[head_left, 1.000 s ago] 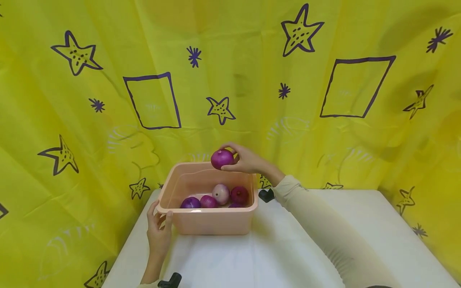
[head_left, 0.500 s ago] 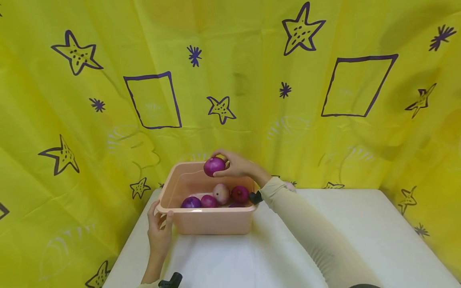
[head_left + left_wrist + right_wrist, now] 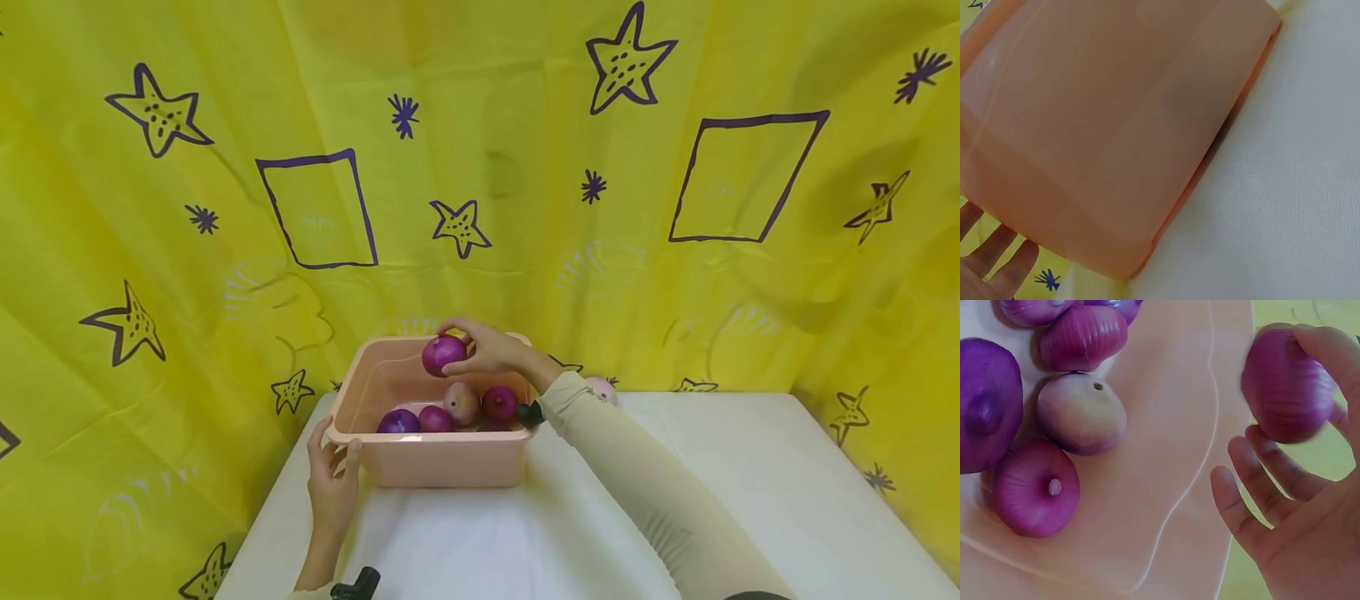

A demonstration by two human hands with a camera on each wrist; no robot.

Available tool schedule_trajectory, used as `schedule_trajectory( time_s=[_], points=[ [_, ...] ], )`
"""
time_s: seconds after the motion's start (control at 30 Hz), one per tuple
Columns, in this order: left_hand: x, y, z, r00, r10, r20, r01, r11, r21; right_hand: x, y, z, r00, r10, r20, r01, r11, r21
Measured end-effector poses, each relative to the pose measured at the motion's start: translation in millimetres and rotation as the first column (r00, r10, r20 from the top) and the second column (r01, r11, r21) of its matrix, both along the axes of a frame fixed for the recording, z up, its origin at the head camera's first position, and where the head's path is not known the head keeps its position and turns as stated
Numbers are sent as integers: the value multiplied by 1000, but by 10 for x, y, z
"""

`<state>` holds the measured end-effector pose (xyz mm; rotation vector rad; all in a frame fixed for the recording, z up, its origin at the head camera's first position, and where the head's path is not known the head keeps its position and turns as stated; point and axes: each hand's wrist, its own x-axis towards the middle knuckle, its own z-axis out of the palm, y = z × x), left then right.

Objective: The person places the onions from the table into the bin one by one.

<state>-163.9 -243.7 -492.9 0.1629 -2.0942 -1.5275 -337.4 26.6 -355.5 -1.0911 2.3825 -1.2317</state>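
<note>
My right hand point(image 3: 491, 347) pinches a purple-red onion point(image 3: 444, 356) between thumb and fingers, above the back part of a peach plastic bin point(image 3: 450, 460). In the right wrist view the same onion point(image 3: 1286, 384) sits between thumb and fingertips, the other fingers spread below it. My left hand point(image 3: 333, 487) grips the bin's front left corner, and in the left wrist view its fingers point(image 3: 1016, 269) lie along the bin's outer wall. Inside lie several onions: a pale one point(image 3: 461, 403), a dark red one point(image 3: 499, 403), a pink one point(image 3: 435, 419) and a purple one point(image 3: 398, 422).
The bin stands on a white-covered table point(image 3: 637, 517). A pale round thing point(image 3: 602, 389), partly hidden by the right sleeve, lies at the table's back edge. A yellow curtain point(image 3: 510, 150) with drawn stars hangs behind and at both sides.
My right hand has moved left and down with the onion, from above the bin's back rim to just over its inside. The left hand keeps its place at the corner.
</note>
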Motion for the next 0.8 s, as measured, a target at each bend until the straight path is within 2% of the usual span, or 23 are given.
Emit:
schedule_trajectory(
  time_s=[0.2,0.4,0.8],
  points=[
    [-6,8,-6,1000,10,16,-10,1000,-4,9,43,24,999,-41,-10,41,998,50],
    [-2,-4,-10,1000,7,12,-7,1000,-1,8,79,67,998,-45,-47,49,996,77],
    [12,5,9,1000,8,9,-8,1000,-2,40,258,196,996,-56,-76,58,998,22]
  ],
)
